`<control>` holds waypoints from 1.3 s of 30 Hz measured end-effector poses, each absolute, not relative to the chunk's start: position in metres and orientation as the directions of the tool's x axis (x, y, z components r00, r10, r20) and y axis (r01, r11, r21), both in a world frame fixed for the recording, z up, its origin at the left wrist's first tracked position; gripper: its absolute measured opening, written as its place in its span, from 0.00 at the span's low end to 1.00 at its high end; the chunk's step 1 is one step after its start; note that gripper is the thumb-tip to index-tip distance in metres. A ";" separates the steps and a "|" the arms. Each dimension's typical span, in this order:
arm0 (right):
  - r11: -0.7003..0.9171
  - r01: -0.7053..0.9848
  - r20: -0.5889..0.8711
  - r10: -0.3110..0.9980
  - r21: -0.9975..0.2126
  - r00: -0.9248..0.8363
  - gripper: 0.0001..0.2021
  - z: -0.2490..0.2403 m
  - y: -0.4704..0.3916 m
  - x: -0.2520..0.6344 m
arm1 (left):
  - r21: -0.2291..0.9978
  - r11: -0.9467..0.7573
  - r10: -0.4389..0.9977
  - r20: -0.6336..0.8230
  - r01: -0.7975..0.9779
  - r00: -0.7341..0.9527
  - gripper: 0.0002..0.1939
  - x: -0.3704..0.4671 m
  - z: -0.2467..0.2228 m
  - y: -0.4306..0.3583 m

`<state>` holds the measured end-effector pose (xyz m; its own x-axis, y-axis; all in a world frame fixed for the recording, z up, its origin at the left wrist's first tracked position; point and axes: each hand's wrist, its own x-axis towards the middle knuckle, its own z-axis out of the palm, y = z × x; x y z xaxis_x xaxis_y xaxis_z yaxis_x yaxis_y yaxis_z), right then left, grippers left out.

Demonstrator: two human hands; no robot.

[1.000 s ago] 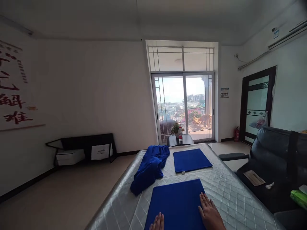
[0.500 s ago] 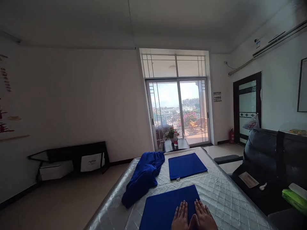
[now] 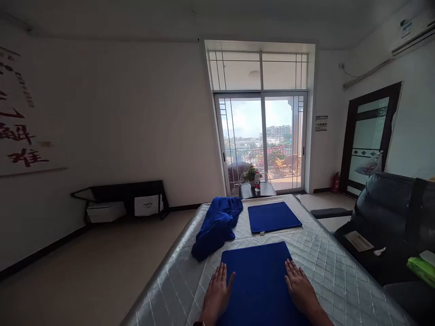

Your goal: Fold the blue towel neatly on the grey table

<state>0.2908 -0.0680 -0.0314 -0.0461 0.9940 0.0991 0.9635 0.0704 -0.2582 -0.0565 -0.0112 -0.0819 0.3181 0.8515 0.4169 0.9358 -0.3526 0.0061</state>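
A flat blue folded cloth [image 3: 260, 280] lies nearest me on the quilted silver mattress [image 3: 336, 276]. At its left edge rests my left hand [image 3: 217, 290], fingers stretched out and thumb apart over the cloth. My right hand [image 3: 299, 284] lies along the right edge, also open, its fingers pointing forward. Neither hand grips anything. Beyond is a second flat blue folded cloth [image 3: 274, 217] with a small white tag on its near edge. To the left of both sits a crumpled blue garment [image 3: 217, 226]; its exact kind is unclear.
At the right stands a black armchair [image 3: 384, 222] holding a card, a white object and a green packet. Past the mattress, a small dark table [image 3: 267, 190] bears a plant and a bottle [image 3: 257, 182]. A black rack [image 3: 118, 192] with white boxes lines the left wall.
My hands have moved apart, from close together on the right part of the near cloth to its left and right edges. The camera view has shifted down and left.
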 end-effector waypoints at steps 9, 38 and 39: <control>0.051 0.989 0.071 0.997 -0.140 -0.042 0.30 -0.020 -0.053 0.284 | 0.093 -0.168 0.946 0.296 0.981 0.134 0.37 -0.045 -0.079 -0.005; 0.023 0.951 0.063 0.998 -0.309 -0.004 0.34 -0.032 0.027 0.302 | 0.184 -0.383 0.912 0.233 0.905 0.338 0.34 0.043 -0.027 -0.031; 0.022 0.949 0.067 0.998 -0.315 -0.001 0.33 -0.033 0.027 0.302 | 0.190 -0.442 0.888 0.227 0.876 0.399 0.33 0.062 -0.023 -0.029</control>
